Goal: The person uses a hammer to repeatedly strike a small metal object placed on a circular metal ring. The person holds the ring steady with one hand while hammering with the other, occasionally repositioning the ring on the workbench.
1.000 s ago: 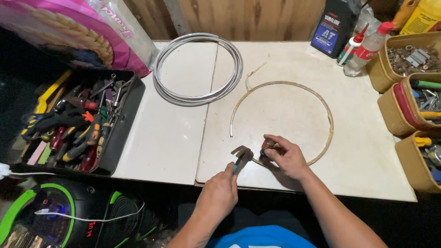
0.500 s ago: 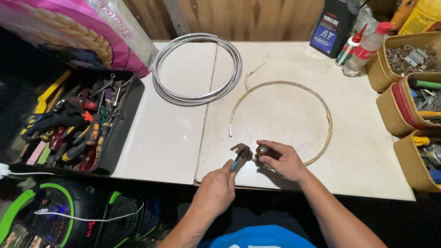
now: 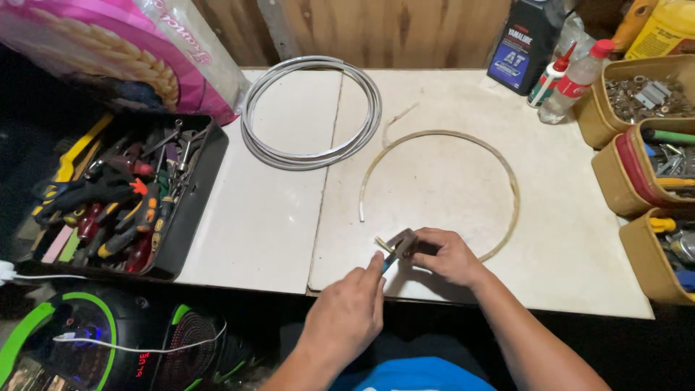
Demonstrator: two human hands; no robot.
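Note:
My left hand (image 3: 349,313) grips the blue handles of a pair of pliers (image 3: 397,246) at the near edge of the white table (image 3: 268,217). The plier jaws close on one end of a curved beige cable (image 3: 463,137) that lies in a wide open loop on the table. My right hand (image 3: 447,255) holds that same cable end right beside the jaws. Short bare wire ends stick out to the left of the jaws.
A coil of grey-white cable (image 3: 311,108) lies at the back left. A black tray of hand tools (image 3: 116,195) sits at the left. Tan bins of hardware (image 3: 644,94) line the right edge, with bottles (image 3: 572,76) behind. A pink bag (image 3: 108,43) leans at the back left.
Both hands and the pliers stay at the same spot on the cable end. My right hand has drawn closer to the jaws, and the left hand has shifted slightly.

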